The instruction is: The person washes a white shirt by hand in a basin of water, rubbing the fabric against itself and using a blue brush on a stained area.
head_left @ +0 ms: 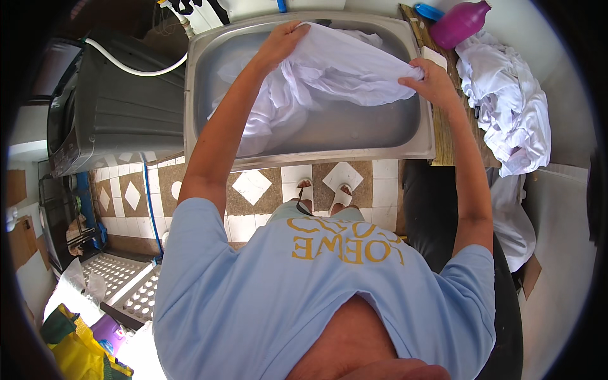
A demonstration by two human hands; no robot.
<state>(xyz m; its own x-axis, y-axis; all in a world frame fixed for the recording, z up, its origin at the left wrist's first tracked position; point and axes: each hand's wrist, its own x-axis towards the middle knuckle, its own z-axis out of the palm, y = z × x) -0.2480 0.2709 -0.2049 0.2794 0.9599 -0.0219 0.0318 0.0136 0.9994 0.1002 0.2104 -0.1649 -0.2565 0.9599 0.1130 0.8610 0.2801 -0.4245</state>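
Note:
A large white cloth [345,63] is stretched between my two hands over a metal sink [253,158]. Whether it is a garment or a sheet, I cannot tell. My left hand [284,43] grips one edge of it near the sink's far rim. At the right rim my right hand [433,83] pinches another corner, the thumb pointing left. The rest of the cloth hangs in loose folds into the left half of the basin, where its lower part looks submerged in shallow water.
Right of the sink, a wooden board [446,139] bears a heap of white cloth [503,95] and a magenta bottle [461,24]. A dark grey washing machine [133,107] with a white hose [133,71] stands at the left. Below lies a patterned tile floor [253,187].

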